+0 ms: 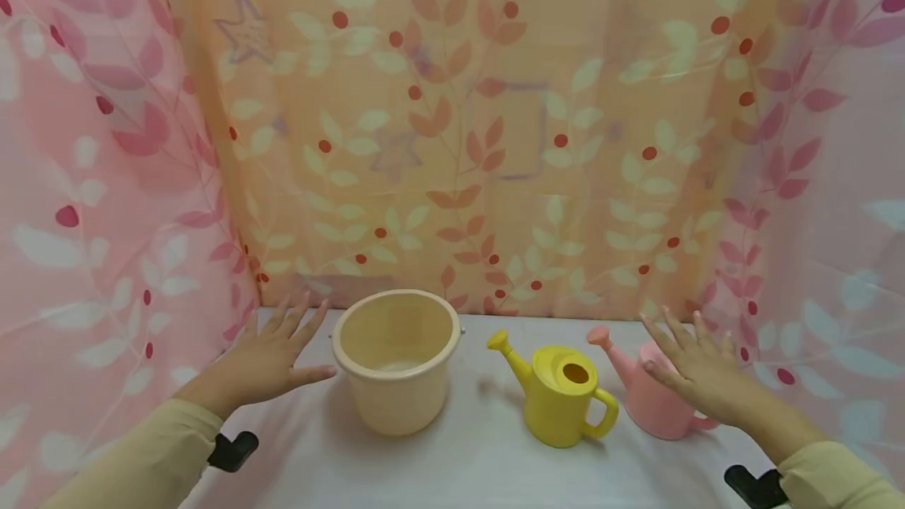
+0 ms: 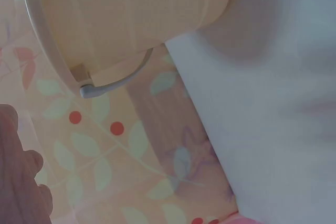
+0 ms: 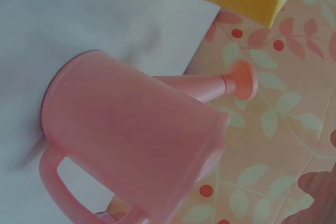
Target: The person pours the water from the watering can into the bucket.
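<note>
In the head view a cream bucket [image 1: 399,399] stands upright on the white table, left of the middle. My left hand [image 1: 265,360] is held in the air beside its left rim, fingers spread and holding nothing. A yellow watering can [image 1: 558,407] stands to the right of the bucket, its spout pointing left. Beside it stands a pink watering can [image 1: 654,399], partly hidden behind my right hand [image 1: 707,371]. That hand hovers with spread fingers and grips nothing. The right wrist view shows the pink can's body and handle near the hand; the left wrist view shows the bucket's side and grey handle [image 2: 123,81].
The white tabletop [image 1: 481,470] ends at a leaf-patterned orange curtain [image 1: 459,140] behind. Pink patterned curtains close in the left [image 1: 106,218] and right [image 1: 834,179] sides. A black strap piece shows at each wrist.
</note>
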`<state>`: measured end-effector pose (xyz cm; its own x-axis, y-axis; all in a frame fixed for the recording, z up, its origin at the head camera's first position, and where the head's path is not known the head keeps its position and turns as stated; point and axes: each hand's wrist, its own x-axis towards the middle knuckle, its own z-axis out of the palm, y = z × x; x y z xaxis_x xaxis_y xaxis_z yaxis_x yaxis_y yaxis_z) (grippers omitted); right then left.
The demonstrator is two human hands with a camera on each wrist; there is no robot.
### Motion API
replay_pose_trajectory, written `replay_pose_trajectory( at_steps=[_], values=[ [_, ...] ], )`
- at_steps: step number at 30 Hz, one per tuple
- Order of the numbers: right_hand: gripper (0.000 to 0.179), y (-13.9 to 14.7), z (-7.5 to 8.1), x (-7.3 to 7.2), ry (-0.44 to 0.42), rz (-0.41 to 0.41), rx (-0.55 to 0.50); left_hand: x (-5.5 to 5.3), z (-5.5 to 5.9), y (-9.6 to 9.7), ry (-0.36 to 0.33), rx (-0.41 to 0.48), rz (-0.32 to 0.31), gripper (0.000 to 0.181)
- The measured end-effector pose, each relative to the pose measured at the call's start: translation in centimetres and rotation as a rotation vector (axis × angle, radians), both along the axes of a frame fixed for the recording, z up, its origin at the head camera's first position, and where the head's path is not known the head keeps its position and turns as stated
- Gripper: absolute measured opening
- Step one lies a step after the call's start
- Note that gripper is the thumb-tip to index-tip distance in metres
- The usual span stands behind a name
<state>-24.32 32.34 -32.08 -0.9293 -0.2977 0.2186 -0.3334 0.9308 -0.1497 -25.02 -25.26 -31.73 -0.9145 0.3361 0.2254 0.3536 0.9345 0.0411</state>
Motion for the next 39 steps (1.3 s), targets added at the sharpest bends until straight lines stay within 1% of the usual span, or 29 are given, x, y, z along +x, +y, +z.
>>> replay_pose_trajectory(
  at_steps=[3,9,15,18,25,30,39],
  values=[
    [0.071,-0.1,0.1,0.0,0.005,0.0,0.007,-0.1,0.1,0.2,0.002,0.005,-0.005,0.095],
    [0.073,-0.5,0.1,-0.1,0.023,0.013,0.018,0.3,0.1,0.3,0.008,0.039,-0.021,0.093],
    [0.075,-0.7,-0.3,-0.3,0.038,0.013,0.029,0.2,0.1,0.3,-0.015,0.015,-0.016,0.094],
    [0.076,-0.6,-0.4,-0.4,0.045,0.015,0.031,0.1,0.2,0.3,-0.026,0.01,-0.014,0.095],
    [0.077,-0.8,-0.5,-0.4,0.022,0.004,0.035,-0.2,-0.1,0.3,-0.024,0.004,-0.018,0.099],
    [0.076,-0.8,-0.5,-0.5,0.034,0.011,0.041,-0.5,-0.3,0.4,-0.028,0.009,-0.025,0.099],
    [0.077,-0.9,-1.0,-0.6,0.05,0.019,0.051,-0.7,0.0,0.8,-0.031,0.031,-0.033,0.098]
  ],
)
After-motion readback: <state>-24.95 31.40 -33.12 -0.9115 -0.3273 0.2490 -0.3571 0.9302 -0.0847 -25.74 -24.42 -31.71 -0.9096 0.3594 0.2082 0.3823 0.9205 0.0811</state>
